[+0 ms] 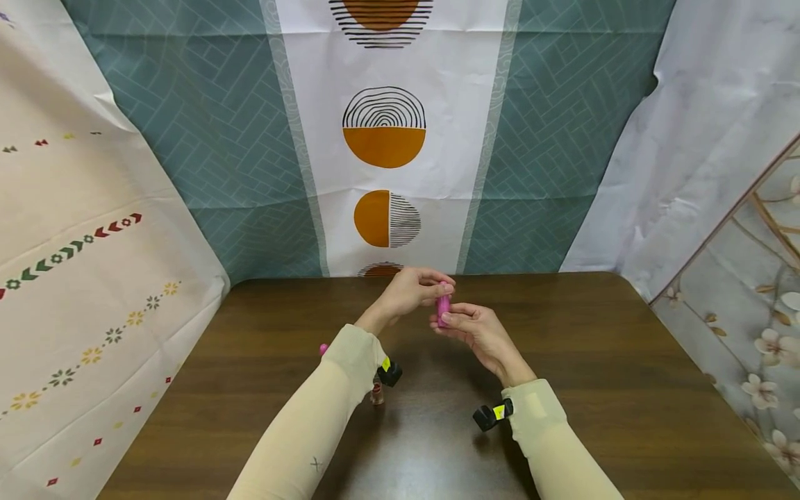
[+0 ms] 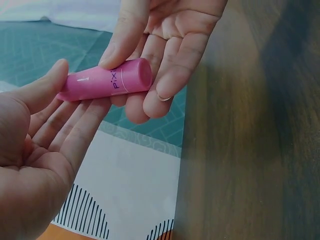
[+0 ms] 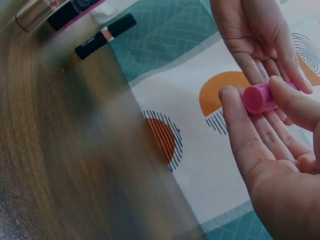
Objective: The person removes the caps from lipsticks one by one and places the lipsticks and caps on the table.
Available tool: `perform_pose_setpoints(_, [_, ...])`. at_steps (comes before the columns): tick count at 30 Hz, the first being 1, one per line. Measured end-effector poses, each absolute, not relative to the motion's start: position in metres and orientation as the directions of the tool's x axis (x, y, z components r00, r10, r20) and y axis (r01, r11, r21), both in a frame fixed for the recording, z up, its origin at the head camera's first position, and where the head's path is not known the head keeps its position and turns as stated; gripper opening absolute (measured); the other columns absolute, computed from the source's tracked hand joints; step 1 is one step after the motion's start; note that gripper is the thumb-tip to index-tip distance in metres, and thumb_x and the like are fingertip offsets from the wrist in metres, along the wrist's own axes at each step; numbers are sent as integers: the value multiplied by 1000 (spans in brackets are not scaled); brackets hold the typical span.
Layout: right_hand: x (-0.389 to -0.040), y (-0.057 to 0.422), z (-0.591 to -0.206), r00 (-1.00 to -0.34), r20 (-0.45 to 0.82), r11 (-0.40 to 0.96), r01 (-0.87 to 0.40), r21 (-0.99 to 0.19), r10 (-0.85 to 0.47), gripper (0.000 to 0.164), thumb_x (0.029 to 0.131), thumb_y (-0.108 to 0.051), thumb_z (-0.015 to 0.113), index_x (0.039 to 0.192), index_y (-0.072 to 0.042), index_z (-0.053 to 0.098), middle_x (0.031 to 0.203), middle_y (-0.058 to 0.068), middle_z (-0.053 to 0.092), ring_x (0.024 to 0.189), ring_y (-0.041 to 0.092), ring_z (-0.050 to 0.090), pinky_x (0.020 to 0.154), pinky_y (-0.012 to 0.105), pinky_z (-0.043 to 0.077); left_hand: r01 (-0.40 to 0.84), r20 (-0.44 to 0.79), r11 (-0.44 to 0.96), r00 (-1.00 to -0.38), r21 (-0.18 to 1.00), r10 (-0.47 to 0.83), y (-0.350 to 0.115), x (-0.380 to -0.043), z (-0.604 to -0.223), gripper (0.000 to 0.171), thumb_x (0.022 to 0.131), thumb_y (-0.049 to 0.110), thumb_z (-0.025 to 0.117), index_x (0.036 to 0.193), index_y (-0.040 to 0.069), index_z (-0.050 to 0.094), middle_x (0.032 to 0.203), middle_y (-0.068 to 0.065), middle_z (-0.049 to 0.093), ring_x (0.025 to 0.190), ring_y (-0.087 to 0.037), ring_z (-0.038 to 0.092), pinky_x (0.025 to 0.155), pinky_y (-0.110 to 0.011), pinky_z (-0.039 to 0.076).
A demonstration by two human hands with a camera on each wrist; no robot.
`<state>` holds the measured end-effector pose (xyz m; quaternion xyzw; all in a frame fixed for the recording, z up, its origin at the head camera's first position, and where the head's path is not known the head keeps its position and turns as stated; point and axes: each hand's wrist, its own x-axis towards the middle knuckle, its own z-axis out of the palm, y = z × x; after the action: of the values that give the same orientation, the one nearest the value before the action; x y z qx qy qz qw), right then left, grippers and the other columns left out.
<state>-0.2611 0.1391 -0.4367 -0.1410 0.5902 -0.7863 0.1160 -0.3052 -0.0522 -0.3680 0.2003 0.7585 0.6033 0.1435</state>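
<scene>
Pink tube held near upright above the table | left hand pinching its top, right hand its lower end, thumbs and fingertips right against it | I'd say light grips, both ends in line | contents hidden; black tube's contents don't show either

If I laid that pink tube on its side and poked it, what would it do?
The pink tube would probably roll, because its sides look round. It seems stiff, since it's straight without visible bends. Its smooth surface might feel slippery.
</scene>
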Motion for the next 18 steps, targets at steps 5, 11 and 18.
perform_pose_setpoints(5, [-262,139,-436,-931,95,-253,-3,-967,-353,19,103,-4,64,118,5,69,107,14,78,102,25,76,102,43,54,133,26,193,-880,972,475,-54,-306,-368,28,100,15,71,122,-2,73,115,-11,74,103,-22,73,95,-41,58])
perform_pose_setpoints(11, [-264,138,-436,-928,105,-259,-10,-966,-357,18,102,-3,64,118,4,69,106,15,78,101,24,76,99,41,56,131,27,182,-875,975,483,-56,-306,-367,28,100,13,70,123,-3,72,116,-12,75,105,-23,73,92,-37,59])
perform_pose_setpoints(18, [-265,136,-435,-918,111,-273,-3,-962,-380,31,103,0,62,126,19,58,104,13,78,100,22,77,99,42,55,127,35,162,-878,979,478,-58,-307,-365,22,100,10,70,118,-2,75,112,-13,76,105,-24,73,94,-42,58])
